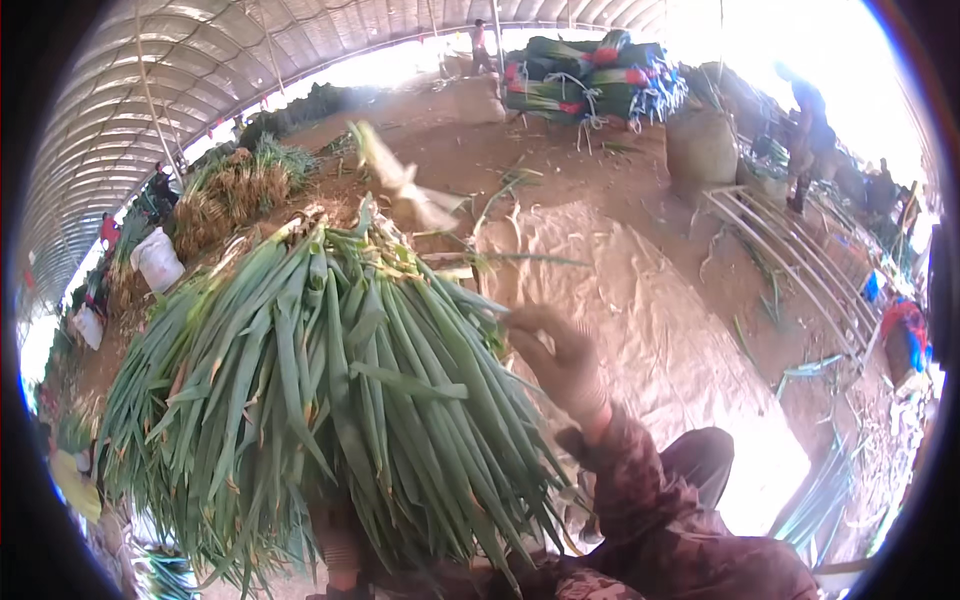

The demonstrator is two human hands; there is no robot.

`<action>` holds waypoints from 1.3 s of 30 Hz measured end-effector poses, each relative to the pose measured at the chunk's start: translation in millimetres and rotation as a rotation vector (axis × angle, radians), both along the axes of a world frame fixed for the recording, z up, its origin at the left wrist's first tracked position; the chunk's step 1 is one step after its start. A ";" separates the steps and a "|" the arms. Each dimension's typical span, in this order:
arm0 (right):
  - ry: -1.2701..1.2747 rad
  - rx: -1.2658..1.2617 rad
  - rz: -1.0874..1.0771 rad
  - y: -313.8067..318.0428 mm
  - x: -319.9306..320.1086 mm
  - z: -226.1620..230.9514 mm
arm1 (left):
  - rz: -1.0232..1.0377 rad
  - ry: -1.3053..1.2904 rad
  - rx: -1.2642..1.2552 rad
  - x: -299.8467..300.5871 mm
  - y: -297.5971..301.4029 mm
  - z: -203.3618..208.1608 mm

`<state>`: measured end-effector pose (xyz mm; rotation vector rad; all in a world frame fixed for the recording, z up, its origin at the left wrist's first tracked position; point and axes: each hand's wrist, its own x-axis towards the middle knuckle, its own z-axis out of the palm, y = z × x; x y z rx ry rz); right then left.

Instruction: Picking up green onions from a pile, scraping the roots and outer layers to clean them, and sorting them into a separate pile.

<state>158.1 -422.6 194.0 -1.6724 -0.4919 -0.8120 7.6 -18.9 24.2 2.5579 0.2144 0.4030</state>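
Observation:
A large heap of green onions (330,380) spreads in front of me, its long green leaves hanging toward me and its pale ends at the far side. My right hand (555,355), in a light glove, is at the right edge of the heap. Its fingers are curled in a pinch beside the leaf edges; what they hold, if anything, cannot be made out. Of my left arm only the wrist (340,550) shows below the leaves, and the hand itself is hidden under them. Beyond the heap a pale, blurred strip (400,185), perhaps a peeled leaf, hangs in the air.
A tan sheet (620,300) covers the ground to the right. Bundled green onions (595,80) are stacked far off, beside a tan sack (702,150). A metal frame (795,265) lies at right. White bags (157,260) stand at left. A person (808,130) stands at far right.

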 end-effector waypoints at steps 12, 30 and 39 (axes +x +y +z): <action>1.099 -1.164 0.579 -92.5 -213.4 -353.0 | -0.193 -0.259 -1.401 2.9 -52.1 29.7; 1.470 -1.125 0.352 -30.8 -184.2 -341.5 | -0.034 -0.264 -0.357 8.2 -7.7 3.0; 1.181 0.395 0.114 -151.2 -158.6 -169.7 | 0.004 -0.017 -0.610 1.5 11.3 15.1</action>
